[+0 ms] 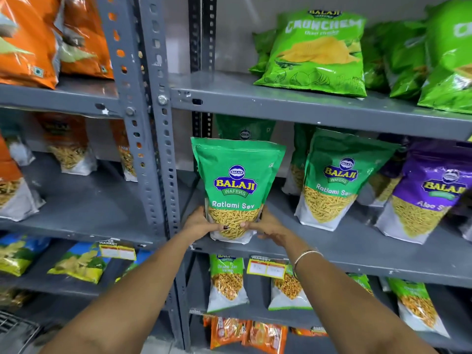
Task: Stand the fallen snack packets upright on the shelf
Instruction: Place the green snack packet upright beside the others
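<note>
A green Ratlami Sev packet stands upright at the left front of the grey middle shelf. My left hand grips its lower left side and my right hand grips its lower right side, thumbs pressed on the clear window. Its base rests on the shelf edge. Another green packet stands behind it, mostly hidden. To the right stand a second Ratlami Sev packet and a purple Aloo Sev packet, both upright and leaning back slightly.
A perforated grey upright post stands just left of the held packet. Green Crunchem chip bags fill the shelf above. Orange packets sit in the left bay. Smaller packets and yellow price tags lie below.
</note>
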`<action>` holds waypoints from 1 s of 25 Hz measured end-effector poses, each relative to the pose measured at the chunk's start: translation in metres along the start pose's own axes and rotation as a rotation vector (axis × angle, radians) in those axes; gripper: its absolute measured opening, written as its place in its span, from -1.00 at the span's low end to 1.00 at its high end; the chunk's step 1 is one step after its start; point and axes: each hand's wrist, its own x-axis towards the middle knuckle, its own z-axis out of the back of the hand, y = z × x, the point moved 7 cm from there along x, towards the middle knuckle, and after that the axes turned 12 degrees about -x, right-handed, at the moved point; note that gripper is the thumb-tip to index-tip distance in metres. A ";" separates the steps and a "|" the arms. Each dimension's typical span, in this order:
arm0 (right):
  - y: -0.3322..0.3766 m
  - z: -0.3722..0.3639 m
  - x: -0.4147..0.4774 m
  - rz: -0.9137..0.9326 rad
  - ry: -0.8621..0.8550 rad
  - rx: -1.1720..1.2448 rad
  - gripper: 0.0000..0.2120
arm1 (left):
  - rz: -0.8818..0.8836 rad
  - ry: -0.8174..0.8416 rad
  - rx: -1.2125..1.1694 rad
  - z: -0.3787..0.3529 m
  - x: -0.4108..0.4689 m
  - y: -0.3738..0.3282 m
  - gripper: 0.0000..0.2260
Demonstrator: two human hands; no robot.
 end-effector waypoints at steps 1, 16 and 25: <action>-0.002 -0.001 -0.004 -0.010 0.006 -0.012 -0.24 | 0.002 0.001 -0.003 -0.001 -0.005 0.000 -0.41; 0.000 -0.003 -0.021 -0.014 0.003 -0.073 -0.28 | -0.010 0.136 0.117 -0.006 -0.012 -0.012 -0.41; -0.031 0.037 -0.024 -0.183 0.024 -0.359 -0.37 | 0.477 0.388 0.582 -0.012 -0.040 0.023 -0.71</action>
